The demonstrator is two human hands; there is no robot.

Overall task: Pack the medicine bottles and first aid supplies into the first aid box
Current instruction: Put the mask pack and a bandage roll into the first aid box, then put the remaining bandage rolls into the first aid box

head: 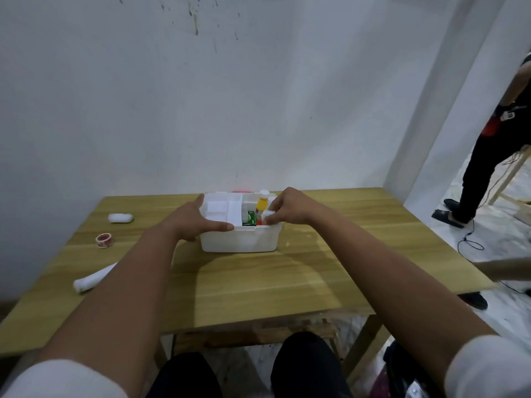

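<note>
The white first aid box point(240, 241) stands open on the wooden table point(258, 282). Inside it I see a white inner tray point(222, 209), a green packet point(249, 219) and a yellow bottle with a white cap point(262, 203). My left hand point(198, 219) grips the box's left rim, thumb along the front edge. My right hand point(287, 208) is over the box's right side, fingers closed on a small white bottle point(267, 216) held inside the box. On the table to the left lie a white bandage roll point(120, 218), a red tape roll point(104, 240) and a rolled white gauze point(92, 278).
A white wall rises right behind the table. A person in black stands at the far right on the tiled floor, with cables nearby point(471, 242). Another arm point(505, 270) reaches in at the right table edge. My knees are under the front edge.
</note>
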